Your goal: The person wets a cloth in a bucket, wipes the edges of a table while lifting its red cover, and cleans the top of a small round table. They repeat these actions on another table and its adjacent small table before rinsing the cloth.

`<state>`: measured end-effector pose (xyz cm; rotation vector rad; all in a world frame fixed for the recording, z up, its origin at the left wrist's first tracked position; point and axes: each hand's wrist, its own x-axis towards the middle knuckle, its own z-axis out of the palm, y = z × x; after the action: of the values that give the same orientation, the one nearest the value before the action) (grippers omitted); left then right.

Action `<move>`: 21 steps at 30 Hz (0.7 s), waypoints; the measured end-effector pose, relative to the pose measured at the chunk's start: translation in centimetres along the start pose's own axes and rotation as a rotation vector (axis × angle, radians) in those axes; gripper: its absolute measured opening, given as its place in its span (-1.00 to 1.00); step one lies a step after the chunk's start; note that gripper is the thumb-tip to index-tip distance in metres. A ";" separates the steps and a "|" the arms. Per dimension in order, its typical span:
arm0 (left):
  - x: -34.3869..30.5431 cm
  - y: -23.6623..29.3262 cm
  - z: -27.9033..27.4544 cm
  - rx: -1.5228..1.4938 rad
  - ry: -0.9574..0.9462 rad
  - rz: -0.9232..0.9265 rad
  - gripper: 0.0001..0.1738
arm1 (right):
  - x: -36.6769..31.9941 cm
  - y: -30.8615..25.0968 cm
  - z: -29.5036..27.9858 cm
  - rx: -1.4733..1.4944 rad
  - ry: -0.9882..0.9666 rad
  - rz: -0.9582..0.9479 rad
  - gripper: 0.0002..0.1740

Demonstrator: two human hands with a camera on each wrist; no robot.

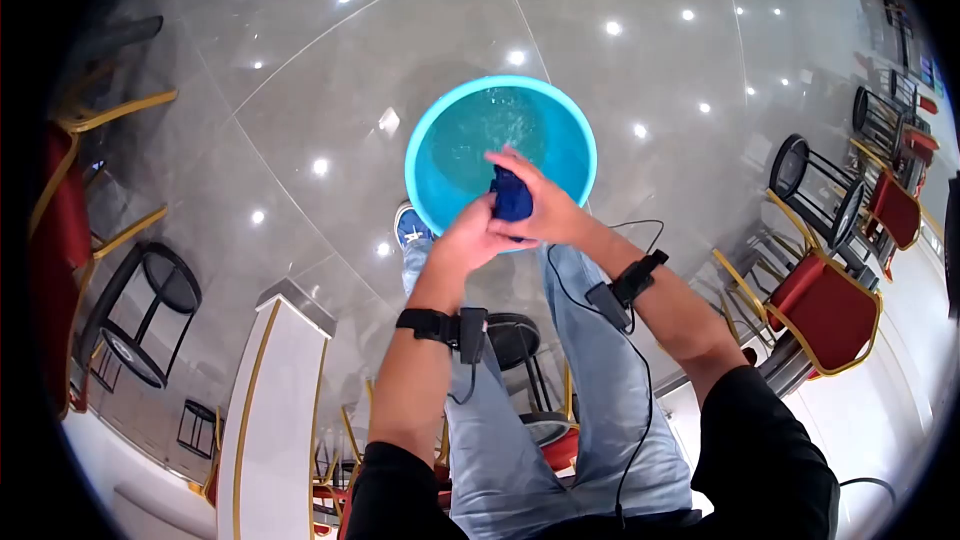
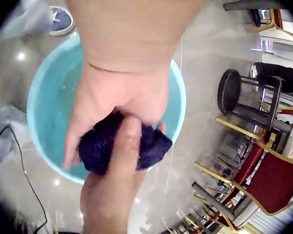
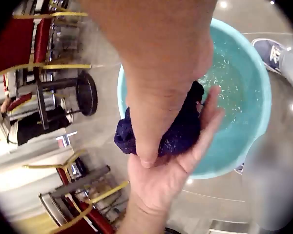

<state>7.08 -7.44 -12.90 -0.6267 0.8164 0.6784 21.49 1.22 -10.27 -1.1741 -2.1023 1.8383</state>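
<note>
A wadded dark blue cloth (image 1: 513,196) is held between both hands above a turquoise basin (image 1: 586,130) with water (image 1: 478,135) in it. My left hand (image 1: 468,240) cups the cloth from below and the side, its palm under the wad in the right wrist view. From the other side my right hand (image 1: 550,210) grips the cloth (image 2: 100,146), with the thumb pressed across its top in the left wrist view. Small bright specks, like wet drops, show on the cloth (image 3: 180,139). Parts of the fingers are hidden behind the wad.
The basin stands on a shiny grey tiled floor (image 1: 380,60), close to a blue shoe (image 1: 410,225). Red chairs (image 1: 825,310) with gold frames and black stools (image 1: 150,310) stand at both sides. A black cable (image 1: 648,410) hangs from the right wrist. Another person (image 3: 24,119) is in the background.
</note>
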 end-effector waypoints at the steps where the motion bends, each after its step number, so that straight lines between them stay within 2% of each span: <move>1: -1.2 0.9 -0.2 0.022 -0.072 -0.042 -0.41 | 0.1 1.1 0.3 0.229 -0.026 0.201 -0.33; 2: -1.8 1.4 -0.5 0.044 -0.146 -0.084 -0.38 | 0.2 2.4 0.7 0.455 -0.053 0.401 -0.40; 3: -2.0 1.5 -0.7 -0.117 -0.204 -0.077 -0.35 | 0.3 2.7 0.7 0.679 -0.080 0.599 -0.47; 4: -2.1 1.5 -0.8 -0.278 -0.262 -0.069 -0.31 | 0.0 2.6 1.4 0.733 0.036 0.543 -0.65; 5: -2.2 1.5 -0.8 -0.438 -0.320 -0.060 -0.27 | -0.2 2.6 1.6 0.605 0.053 0.382 -0.66; 6: -1.7 0.8 -1.1 -0.425 -0.125 -0.025 -0.28 | -0.2 2.5 1.7 0.475 0.070 0.222 -0.67; 7: 0.0 0.2 -3.2 -0.437 -0.182 -0.100 -0.32 | -0.3 2.3 2.0 0.344 0.082 0.065 -0.67; 8: 2.5 -0.7 -6.4 -0.454 -0.237 -0.170 -0.36 | -0.1 0.0 2.3 0.283 0.204 -0.056 -0.62; 9: 2.3 -0.4 -6.1 -0.471 -0.294 -0.240 -0.38 | -0.3 -0.8 2.2 0.180 0.143 -0.106 -0.59; 10: 2.0 -0.5 -5.9 -0.465 -0.320 -0.315 -0.54 | -0.4 -1.3 1.9 0.076 0.083 -0.155 -0.55; 11: 1.8 -0.8 -5.4 -0.441 -0.233 -0.243 -0.57 | -0.7 -1.5 1.8 -0.030 0.028 -0.202 -0.52; 13: -1.9 0.5 1.5 -0.389 -0.062 -0.107 -0.61 | -1.3 -1.3 1.9 -0.099 0.059 -0.250 -0.51; 15: -0.7 -0.5 1.5 -0.398 -0.026 -0.043 -0.63 | -1.4 -1.2 1.8 -0.182 0.132 -0.277 -0.55; 16: 0.1 -0.8 1.3 -0.400 -0.007 -0.009 -0.65 | -1.1 -1.1 1.9 -0.203 0.202 -0.260 -0.62; 17: 0.9 -1.2 1.1 -0.402 0.012 0.025 -0.66 | -0.9 -1.0 2.5 -0.114 0.301 -0.106 -0.66; 18: 1.7 -1.5 1.1 -0.435 0.094 0.015 -0.56 | -0.6 -0.7 3.7 -0.024 0.399 0.049 -0.69; 19: 3.3 -2.1 0.5 -0.411 0.136 0.134 -0.57 | -0.5 -0.2 4.7 0.066 0.496 0.206 -0.71; 21: 5.1 -2.7 0.6 -0.361 0.222 0.366 -0.59 | 0.4 1.0 5.9 0.338 0.559 0.447 -0.70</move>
<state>11.92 -7.21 -16.08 -0.9005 1.0375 1.1194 18.44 -3.23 -12.86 -1.8835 -1.2487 1.6453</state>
